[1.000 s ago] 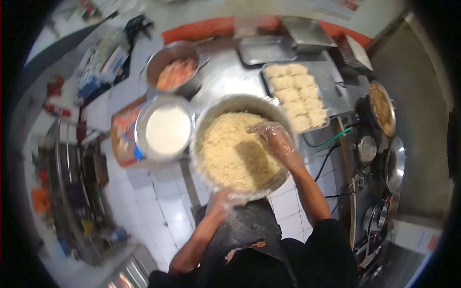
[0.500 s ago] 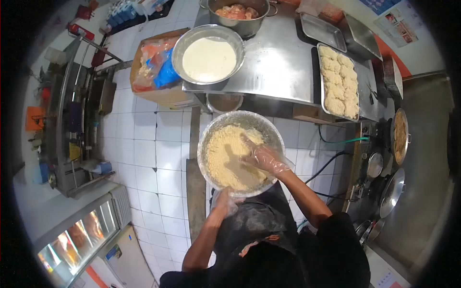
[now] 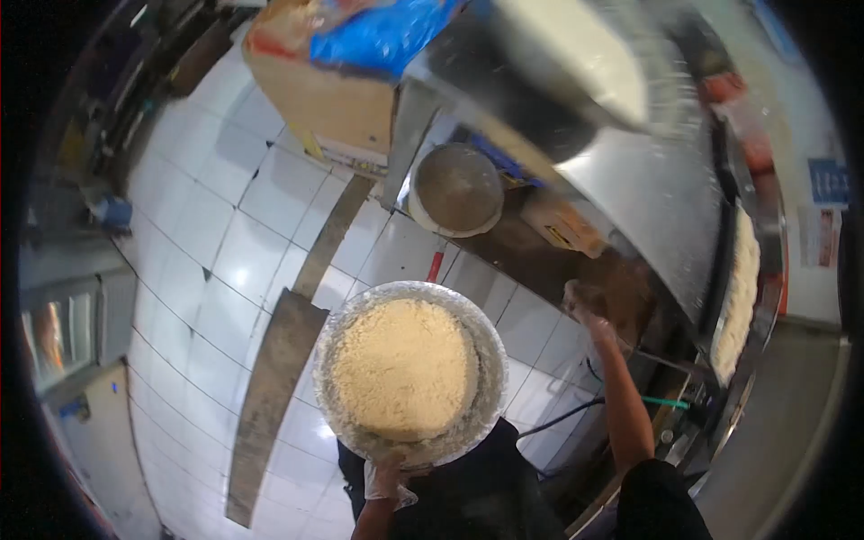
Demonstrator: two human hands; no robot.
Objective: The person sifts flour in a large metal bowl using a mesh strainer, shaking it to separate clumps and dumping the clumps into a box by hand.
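Note:
A metal bowl [image 3: 490, 360] full of pale yellow crumbs [image 3: 400, 364] is held low in front of my body, above the tiled floor. Gloved in clear plastic, my left hand [image 3: 389, 477] grips its near rim. My right hand [image 3: 589, 315], also in a clear glove, is away from the bowl to the right, beside the table's lower edge. Its fingers look bent together, but blur hides whether anything is in them.
The metal table [image 3: 630, 193] bears a blurred bowl of white batter [image 3: 589, 54] and a tray of crumbed pieces [image 3: 738, 297]. Under it are a round container [image 3: 457, 189] and a box [image 3: 562, 223]. A cardboard box [image 3: 337, 108] with blue plastic [image 3: 382, 36] stands left.
My right hand has come out of the crumbs and moved right. The view has turned and tilted down, and the bowl sits lower. My left hand still grips the rim.

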